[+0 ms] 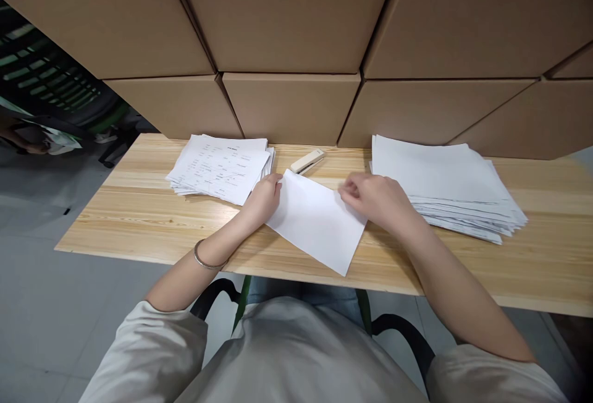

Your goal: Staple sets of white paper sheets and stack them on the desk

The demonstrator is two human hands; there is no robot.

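Note:
A blank white sheet of paper lies at a slant on the table before me; whether more sheets are under it I cannot tell. My left hand pinches its upper left edge between thumb and fingers. At the upper right edge is my right hand, slightly blurred, its fingers curled and closed at the paper. Just beyond the sheet sits a cream stapler, touched by neither hand. Left of my left hand is a stack of printed sheets. A thicker stack of white paper rests to the right.
Cardboard boxes form a wall along the back of the wooden table. Below its front edge are the black armrests of my chair. At far left, beyond the table, are a dark slatted chair back and part of another person's hand.

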